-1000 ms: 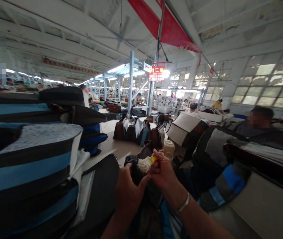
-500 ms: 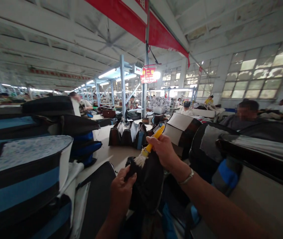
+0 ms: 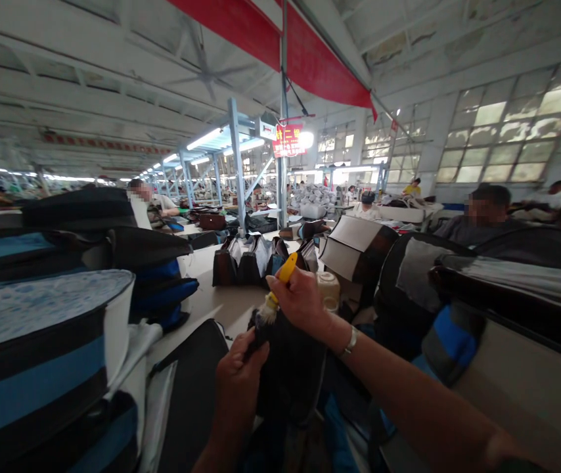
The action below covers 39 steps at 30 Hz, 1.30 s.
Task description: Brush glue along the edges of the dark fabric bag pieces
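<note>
Brush (image 3: pixel 288 267), just one, is clasped by right hand (image 3: pixel 305 302); left hand (image 3: pixel 240 371) pinches one workpiece (image 3: pixel 294 371).

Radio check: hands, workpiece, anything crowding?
Right hand gripping yellow-handled brush, bristles at upper edge of black workpiece. Left hand pinching that edge. Yellowish container just beyond right hand; no blockage visible at bristles.

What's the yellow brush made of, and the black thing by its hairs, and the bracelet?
Brush handle: looks like smooth plastic, being evenly bright yellow; the pale, shaggy bristles could be animal hair or synthetic.
Black thing: probably fabric, dull and soft-looking, but too dark to show a weave.
Bracelet: likely metal, from its silvery shine.
</note>
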Available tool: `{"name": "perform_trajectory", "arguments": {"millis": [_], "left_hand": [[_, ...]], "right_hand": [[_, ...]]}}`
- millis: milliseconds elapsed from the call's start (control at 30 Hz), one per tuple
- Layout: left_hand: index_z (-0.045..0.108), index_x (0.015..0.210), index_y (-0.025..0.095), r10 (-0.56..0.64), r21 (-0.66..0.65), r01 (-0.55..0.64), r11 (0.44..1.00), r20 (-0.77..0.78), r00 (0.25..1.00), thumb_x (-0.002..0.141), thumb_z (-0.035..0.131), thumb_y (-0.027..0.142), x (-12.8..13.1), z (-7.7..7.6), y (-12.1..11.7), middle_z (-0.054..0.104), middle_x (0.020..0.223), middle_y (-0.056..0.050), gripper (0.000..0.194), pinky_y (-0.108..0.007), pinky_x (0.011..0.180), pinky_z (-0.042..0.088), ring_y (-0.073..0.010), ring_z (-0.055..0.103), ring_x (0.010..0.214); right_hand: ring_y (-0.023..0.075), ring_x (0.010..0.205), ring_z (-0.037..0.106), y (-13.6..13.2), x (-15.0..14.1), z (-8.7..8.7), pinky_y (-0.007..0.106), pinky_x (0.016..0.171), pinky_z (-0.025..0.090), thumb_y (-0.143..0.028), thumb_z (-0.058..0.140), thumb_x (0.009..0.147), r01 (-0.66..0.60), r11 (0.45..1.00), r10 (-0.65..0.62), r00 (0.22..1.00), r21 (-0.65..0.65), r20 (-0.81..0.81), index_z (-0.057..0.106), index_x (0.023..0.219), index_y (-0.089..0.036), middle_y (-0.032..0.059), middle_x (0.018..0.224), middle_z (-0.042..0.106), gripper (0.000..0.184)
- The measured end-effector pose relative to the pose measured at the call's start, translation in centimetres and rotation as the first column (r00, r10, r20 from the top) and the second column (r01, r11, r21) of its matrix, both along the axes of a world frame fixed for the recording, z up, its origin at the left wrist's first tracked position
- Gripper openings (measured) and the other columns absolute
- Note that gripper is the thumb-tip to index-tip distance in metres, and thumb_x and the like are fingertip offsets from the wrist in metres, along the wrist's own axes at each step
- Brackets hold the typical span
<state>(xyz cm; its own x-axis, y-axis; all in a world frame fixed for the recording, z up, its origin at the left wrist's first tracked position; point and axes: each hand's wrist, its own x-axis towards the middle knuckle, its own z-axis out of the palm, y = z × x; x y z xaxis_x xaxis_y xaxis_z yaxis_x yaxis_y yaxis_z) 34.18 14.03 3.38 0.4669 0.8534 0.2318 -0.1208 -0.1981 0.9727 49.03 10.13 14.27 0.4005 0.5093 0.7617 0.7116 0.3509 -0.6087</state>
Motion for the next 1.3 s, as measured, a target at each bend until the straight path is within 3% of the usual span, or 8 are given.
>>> {"name": "perform_trajectory", "arguments": {"millis": [100, 267, 367, 533, 800, 1000, 1167, 1300], "left_hand": [[0.067, 0.122, 0.021, 0.023, 0.000, -0.023, 1.000, -0.029, 0.999, 0.081, 0.069, 0.039, 0.0, 0.0, -0.1, 0.073, 0.107, -0.004, 0.045, -0.030, 0.080, 0.053, -0.0245, 0.067, 0.098], [0.067, 0.120, 0.020, 0.024, -0.034, -0.025, 0.999, -0.029, 0.999, 0.081, 0.068, 0.038, 0.0, 0.1, -0.4, 0.074, 0.101, -0.004, 0.044, -0.030, 0.076, 0.053, -0.0233, 0.068, 0.090], [0.067, 0.119, 0.020, 0.034, -0.020, -0.035, 0.999, -0.056, 0.998, 0.081, 0.068, 0.039, -0.1, 0.4, -0.6, 0.074, 0.104, -0.004, 0.043, -0.031, 0.080, 0.053, -0.0245, 0.068, 0.096], [0.065, 0.122, 0.019, 0.000, -0.075, 0.001, 0.997, 0.012, 1.000, 0.079, 0.070, 0.040, -0.2, 0.9, -0.7, 0.074, 0.111, -0.005, 0.047, -0.032, 0.082, 0.054, -0.0255, 0.068, 0.098], [0.068, 0.116, 0.019, 0.001, -0.077, 0.001, 0.997, 0.030, 1.000, 0.080, 0.069, 0.036, -0.3, 0.6, -0.8, 0.074, 0.108, -0.004, 0.040, -0.029, 0.080, 0.053, -0.0234, 0.068, 0.096], [0.065, 0.123, 0.019, -0.046, -0.157, 0.062, 0.986, 0.101, 0.994, 0.079, 0.071, 0.037, -0.2, 0.4, -1.0, 0.073, 0.112, -0.007, 0.048, -0.033, 0.086, 0.054, -0.0278, 0.066, 0.107], [0.066, 0.123, 0.019, -0.032, -0.193, 0.053, 0.980, 0.112, 0.993, 0.077, 0.072, 0.036, -0.5, 0.3, -0.7, 0.074, 0.109, -0.006, 0.049, -0.033, 0.084, 0.055, -0.0260, 0.069, 0.100], [0.065, 0.125, 0.019, -0.060, -0.218, 0.088, 0.972, 0.132, 0.989, 0.077, 0.073, 0.038, -0.5, 0.1, -0.9, 0.074, 0.108, -0.006, 0.052, -0.032, 0.082, 0.056, -0.0248, 0.070, 0.096]], "right_hand": [[0.0122, 0.058, 0.047, -0.7, -0.5, -0.2, 0.025, 0.064, 0.035, -0.031, 0.064, 0.087, -0.007, 0.996, 0.004, 0.999, 0.085, 0.042, 0.063, 0.072, -0.021, -0.0006, 0.064, 0.056, 0.018], [0.0150, 0.070, 0.055, -1.0, -0.1, -0.7, 0.028, 0.077, 0.041, -0.028, 0.062, 0.089, -0.151, 0.989, 0.148, 0.951, -0.009, 0.272, 0.065, 0.077, -0.022, 0.0018, 0.074, 0.062, 0.014], [0.0152, 0.074, 0.058, -1.6, 0.0, -0.8, 0.028, 0.076, 0.044, -0.029, 0.061, 0.091, -0.152, 0.984, 0.139, 0.981, 0.090, 0.137, 0.066, 0.081, -0.022, 0.0028, 0.081, 0.064, 0.013], [0.0171, 0.080, 0.062, -3.6, -1.2, -2.4, 0.030, 0.078, 0.050, -0.025, 0.068, 0.087, -0.293, 0.931, 0.313, 0.948, 0.218, -0.062, 0.072, 0.090, -0.024, 0.0033, 0.086, 0.069, 0.004], [0.0173, 0.085, 0.062, -4.8, 0.4, -5.5, 0.029, 0.077, 0.051, -0.018, 0.064, 0.085, -0.500, 0.860, 0.504, 0.864, -0.099, 0.017, 0.075, 0.096, -0.024, 0.0055, 0.092, 0.067, 0.017], [0.0184, 0.084, 0.063, -5.0, 1.9, -4.0, 0.033, 0.086, 0.051, -0.015, 0.064, 0.082, -0.366, 0.930, 0.366, 0.931, -0.021, 0.005, 0.074, 0.084, -0.024, 0.0035, 0.085, 0.067, 0.014], [0.0189, 0.088, 0.064, -4.8, 1.4, -3.9, 0.037, 0.094, 0.049, -0.014, 0.062, 0.084, -0.463, 0.884, 0.465, 0.884, -0.061, 0.042, 0.073, 0.086, -0.024, 0.0029, 0.086, 0.069, 0.015], [0.0190, 0.087, 0.064, -4.6, 1.1, -3.6, 0.034, 0.089, 0.050, -0.012, 0.061, 0.082, -0.342, 0.939, 0.343, 0.938, -0.034, 0.056, 0.071, 0.081, -0.023, 0.0025, 0.084, 0.068, 0.015]]}}
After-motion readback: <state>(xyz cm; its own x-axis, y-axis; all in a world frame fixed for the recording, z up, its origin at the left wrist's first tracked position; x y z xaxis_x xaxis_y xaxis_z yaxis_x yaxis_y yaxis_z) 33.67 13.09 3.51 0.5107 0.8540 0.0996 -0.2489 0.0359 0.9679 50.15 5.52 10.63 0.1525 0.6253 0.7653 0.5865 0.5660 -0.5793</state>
